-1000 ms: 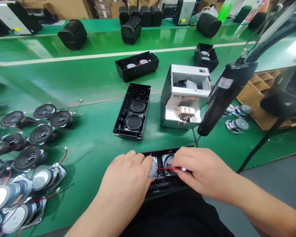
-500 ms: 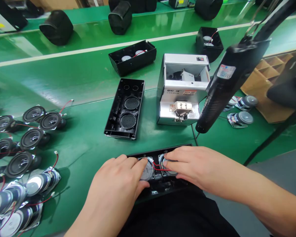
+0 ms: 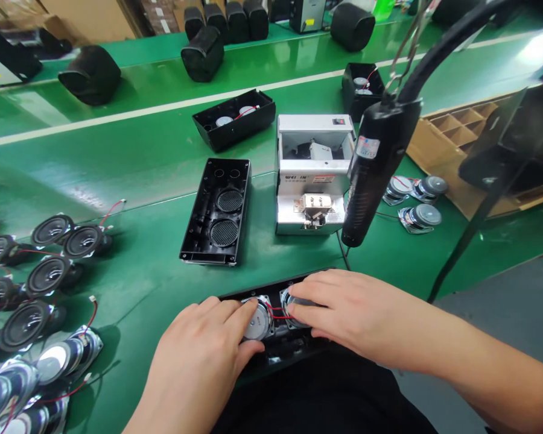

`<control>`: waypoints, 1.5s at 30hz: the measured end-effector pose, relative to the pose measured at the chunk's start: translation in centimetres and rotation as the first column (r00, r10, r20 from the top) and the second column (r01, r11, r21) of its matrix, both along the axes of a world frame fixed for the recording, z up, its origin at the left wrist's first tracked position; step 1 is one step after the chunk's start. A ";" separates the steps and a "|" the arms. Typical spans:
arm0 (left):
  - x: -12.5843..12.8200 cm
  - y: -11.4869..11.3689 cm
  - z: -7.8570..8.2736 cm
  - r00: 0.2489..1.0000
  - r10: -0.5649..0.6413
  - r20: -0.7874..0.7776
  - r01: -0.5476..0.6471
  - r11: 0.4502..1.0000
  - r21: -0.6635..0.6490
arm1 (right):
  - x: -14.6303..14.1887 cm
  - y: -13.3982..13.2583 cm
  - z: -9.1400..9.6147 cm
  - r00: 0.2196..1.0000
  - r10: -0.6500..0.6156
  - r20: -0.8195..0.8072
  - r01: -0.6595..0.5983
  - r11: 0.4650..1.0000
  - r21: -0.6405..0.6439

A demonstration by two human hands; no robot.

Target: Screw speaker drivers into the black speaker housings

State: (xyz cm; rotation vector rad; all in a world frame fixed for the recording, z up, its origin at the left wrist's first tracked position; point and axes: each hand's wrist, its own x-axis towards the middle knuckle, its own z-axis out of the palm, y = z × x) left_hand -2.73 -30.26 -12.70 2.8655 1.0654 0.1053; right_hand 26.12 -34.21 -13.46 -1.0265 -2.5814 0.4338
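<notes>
Close to my body lies a black speaker housing (image 3: 294, 348) with its open side up. Two round speaker drivers sit in it, magnets upward, with red wires between them. My left hand (image 3: 203, 345) grips the left driver (image 3: 258, 323), its thumb and fingers around the magnet. Over the right driver (image 3: 285, 303) my right hand (image 3: 355, 306) has its fingers closed, covering most of it. Whether the drivers are fully seated cannot be seen.
Ahead lies another black housing (image 3: 216, 211), beside a silver screw feeder (image 3: 312, 176). A black electric screwdriver (image 3: 375, 169) hangs at right. Several loose speaker drivers (image 3: 49, 275) cover the left side; three more stand near a divided cardboard box (image 3: 461, 129).
The camera view has tilted up and shifted slightly right, so the scene sits lower and further left. Both hands stay on the same two drivers.
</notes>
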 end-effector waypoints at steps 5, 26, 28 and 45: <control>-0.8 0.3 -0.7 1.000 -0.008 0.011 0.008 1.000 0.029 | 1.7 1.2 -0.5 0.607 -0.446 -0.658 0.733 0.634 0.246; -3.3 -0.4 -2.7 0.977 -0.135 0.163 0.093 0.965 0.244 | 1.4 9.5 6.9 0.096 -0.282 -0.955 0.397 0.890 -0.223; -1.7 -0.5 -2.5 0.965 -0.119 0.235 0.063 0.970 0.233 | 0.1 10.8 7.7 0.083 -0.230 -0.970 0.430 0.886 -0.173; 3.6 -0.8 -3.1 0.947 0.070 0.315 -0.036 0.993 -0.112 | -2.4 12.5 7.1 0.112 -0.337 -0.935 0.466 0.849 -0.250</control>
